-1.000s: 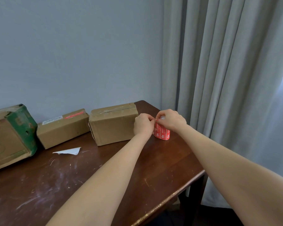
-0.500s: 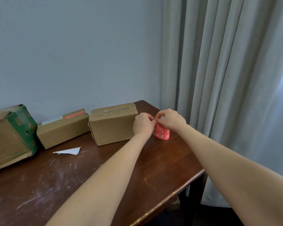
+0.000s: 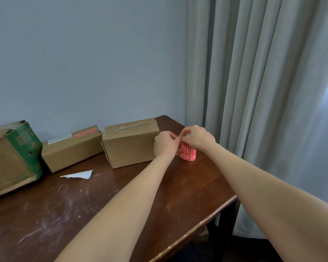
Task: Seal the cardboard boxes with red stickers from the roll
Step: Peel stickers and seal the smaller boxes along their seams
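Roll of red stickers [image 3: 187, 154] stands upright on the worktop [image 3: 121, 205], printed with pale markings, under both hands; left hand [image 3: 166, 143] and right hand [image 3: 198, 137] pinch together at its top edge; nearest cardboard box [image 3: 130, 143] sits just left of the left hand.

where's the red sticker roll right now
In the head view the red sticker roll stands upright on the table near its far right corner, just right of the nearest cardboard box, under both hands.
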Demonstrator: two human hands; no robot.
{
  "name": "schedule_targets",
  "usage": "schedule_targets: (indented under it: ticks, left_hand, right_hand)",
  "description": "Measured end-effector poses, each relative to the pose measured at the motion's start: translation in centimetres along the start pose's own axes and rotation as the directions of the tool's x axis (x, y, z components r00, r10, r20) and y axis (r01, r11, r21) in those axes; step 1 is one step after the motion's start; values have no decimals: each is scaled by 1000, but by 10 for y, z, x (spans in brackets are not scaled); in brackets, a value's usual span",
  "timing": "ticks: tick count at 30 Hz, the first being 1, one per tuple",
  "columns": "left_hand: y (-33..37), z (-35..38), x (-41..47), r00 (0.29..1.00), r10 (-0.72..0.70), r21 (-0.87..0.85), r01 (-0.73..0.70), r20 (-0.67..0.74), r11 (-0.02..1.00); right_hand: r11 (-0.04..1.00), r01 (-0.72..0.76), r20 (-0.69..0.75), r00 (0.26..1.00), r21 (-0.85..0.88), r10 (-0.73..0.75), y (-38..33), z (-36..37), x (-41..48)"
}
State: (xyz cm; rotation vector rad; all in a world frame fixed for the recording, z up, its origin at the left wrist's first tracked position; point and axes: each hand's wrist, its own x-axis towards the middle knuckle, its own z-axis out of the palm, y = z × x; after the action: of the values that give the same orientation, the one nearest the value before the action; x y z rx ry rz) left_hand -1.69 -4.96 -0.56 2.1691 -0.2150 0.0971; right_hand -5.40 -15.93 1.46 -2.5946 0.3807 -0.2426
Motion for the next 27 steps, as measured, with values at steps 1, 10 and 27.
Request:
schedule_targets:
  ticks: [1,10,27]
  left_hand:
    - [0,0,-1,1000,-9,-20,9,2,1000]
    - [-6,-6,-1,997,-72,-69,69,-37,995]
    - [-21,-32,1,991,-71,50,77,-110,996]
  right_hand:
    - [1000,-1,-1,1000,-3,1,0,0,0]
    - [999,-13,-26,1000,-38,12,-1,2,0]
    - [999,-26,-25,999,-43,25,-1,5,4]
